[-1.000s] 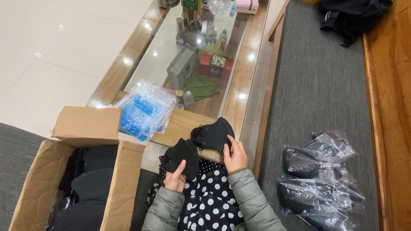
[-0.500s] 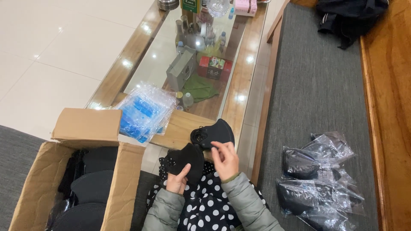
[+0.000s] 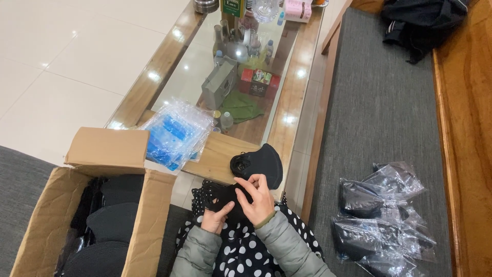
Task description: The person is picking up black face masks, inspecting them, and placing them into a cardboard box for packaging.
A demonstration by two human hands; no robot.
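Note:
In the head view both my hands hold a black face mask over my polka-dot lap. My left hand grips its lower left edge from below. My right hand pinches the mask's right side, fingers curled over it. A second black mask with a round valve lies on the wooden table edge just above my right hand. A stack of clear plastic bags with blue print rests on the table corner to the left.
An open cardboard box with several black masks stands at my left. Bagged masks lie on the grey bench cushion at right. A glass-topped table shows bottles and boxes on its lower shelf. A black garment sits far right.
The mask in my hands has come down from the table edge toward my lap, and my right hand has shifted left from the valved mask onto it.

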